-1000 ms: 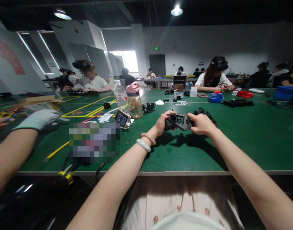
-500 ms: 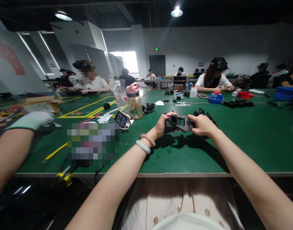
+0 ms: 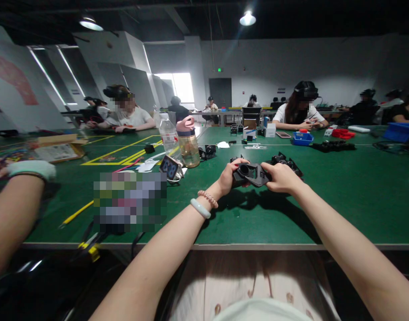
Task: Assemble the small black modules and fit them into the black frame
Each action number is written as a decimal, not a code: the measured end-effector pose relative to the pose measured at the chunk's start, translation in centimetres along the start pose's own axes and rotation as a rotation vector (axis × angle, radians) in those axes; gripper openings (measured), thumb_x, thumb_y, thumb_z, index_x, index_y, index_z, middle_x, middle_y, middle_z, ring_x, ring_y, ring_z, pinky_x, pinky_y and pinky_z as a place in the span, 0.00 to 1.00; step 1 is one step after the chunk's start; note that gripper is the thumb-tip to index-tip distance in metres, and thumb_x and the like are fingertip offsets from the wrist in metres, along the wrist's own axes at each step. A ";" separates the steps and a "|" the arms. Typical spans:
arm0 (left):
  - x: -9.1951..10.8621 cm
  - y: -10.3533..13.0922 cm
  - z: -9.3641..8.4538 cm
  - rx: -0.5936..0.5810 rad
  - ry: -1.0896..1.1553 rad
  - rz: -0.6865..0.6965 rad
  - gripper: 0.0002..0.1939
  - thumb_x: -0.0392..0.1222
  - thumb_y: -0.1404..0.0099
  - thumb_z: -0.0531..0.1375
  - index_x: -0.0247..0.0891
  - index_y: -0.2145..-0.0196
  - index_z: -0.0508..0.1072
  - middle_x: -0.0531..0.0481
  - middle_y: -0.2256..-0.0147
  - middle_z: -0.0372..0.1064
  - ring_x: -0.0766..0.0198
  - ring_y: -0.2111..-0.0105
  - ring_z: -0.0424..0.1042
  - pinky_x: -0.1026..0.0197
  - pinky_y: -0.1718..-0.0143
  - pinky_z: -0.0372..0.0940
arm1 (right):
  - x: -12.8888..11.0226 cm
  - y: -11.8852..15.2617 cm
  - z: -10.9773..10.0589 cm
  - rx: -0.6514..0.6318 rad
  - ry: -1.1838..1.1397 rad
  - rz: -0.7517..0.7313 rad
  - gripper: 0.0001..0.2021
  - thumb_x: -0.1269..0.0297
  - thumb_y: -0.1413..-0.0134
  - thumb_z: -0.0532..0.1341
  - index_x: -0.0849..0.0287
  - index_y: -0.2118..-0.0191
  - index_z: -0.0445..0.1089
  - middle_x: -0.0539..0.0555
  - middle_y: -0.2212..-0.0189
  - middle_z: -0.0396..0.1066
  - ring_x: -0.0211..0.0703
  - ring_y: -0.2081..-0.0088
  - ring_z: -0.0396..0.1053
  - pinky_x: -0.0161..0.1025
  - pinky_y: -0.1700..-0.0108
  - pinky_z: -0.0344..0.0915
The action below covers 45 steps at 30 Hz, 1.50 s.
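My left hand (image 3: pixel 227 178), with a bead bracelet and a pale bangle at the wrist, is closed around a black part with a round opening (image 3: pixel 243 170). My right hand (image 3: pixel 280 177) pinches a black angular plastic piece (image 3: pixel 258 176) with a coil-like detail on its face. The two black parts meet between my hands, above the green table; whether they are joined I cannot tell. More black parts (image 3: pixel 288 163) show just behind my right hand, partly hidden by it.
A drink bottle with a pink lid (image 3: pixel 188 147), a clear water bottle (image 3: pixel 168 133) and a small clock display (image 3: pixel 169 168) stand left of my hands. Further back is a blue bin (image 3: pixel 302 138). At far left reaches a co-worker's gloved hand (image 3: pixel 32 169).
My hands keep their grip, and the angular piece sits slightly lower and more tilted. The co-worker's gloved hand at left has drawn away further left.
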<state>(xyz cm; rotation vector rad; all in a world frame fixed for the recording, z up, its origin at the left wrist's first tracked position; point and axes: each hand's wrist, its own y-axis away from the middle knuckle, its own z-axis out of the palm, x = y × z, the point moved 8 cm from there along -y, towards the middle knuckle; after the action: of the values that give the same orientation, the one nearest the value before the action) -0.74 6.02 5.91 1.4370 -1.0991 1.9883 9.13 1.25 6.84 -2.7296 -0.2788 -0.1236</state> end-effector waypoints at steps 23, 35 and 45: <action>1.2 0.2 -2.3 0.223 -0.240 0.237 0.16 0.42 0.47 0.42 0.34 0.65 0.62 0.49 0.66 0.62 0.65 0.70 0.64 0.62 0.70 0.62 | -0.8 -0.1 1.1 0.002 -0.155 0.110 0.13 0.61 0.58 0.51 0.55 0.63 0.60 0.53 0.74 0.68 0.44 0.73 0.65 0.32 0.76 0.50; 2.5 1.0 -2.7 0.339 -0.560 0.373 0.16 0.41 0.45 0.41 0.34 0.64 0.62 0.49 0.66 0.61 0.64 0.65 0.61 0.62 0.63 0.59 | -1.4 -0.2 1.5 -0.013 -0.212 0.150 0.12 0.59 0.57 0.51 0.55 0.64 0.61 0.53 0.73 0.69 0.44 0.73 0.66 0.32 0.78 0.50; 3.7 1.8 -1.9 0.403 -0.670 0.401 0.15 0.41 0.46 0.41 0.34 0.64 0.60 0.48 0.66 0.61 0.63 0.66 0.61 0.62 0.64 0.59 | -1.6 -0.1 1.3 -0.015 -0.237 0.170 0.13 0.61 0.57 0.51 0.55 0.63 0.60 0.53 0.72 0.69 0.45 0.71 0.67 0.32 0.77 0.50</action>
<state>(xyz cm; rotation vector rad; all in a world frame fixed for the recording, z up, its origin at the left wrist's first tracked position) -4.50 6.12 8.48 2.3702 -1.3895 2.1331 7.61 1.59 5.53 -2.7685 -0.1091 0.2466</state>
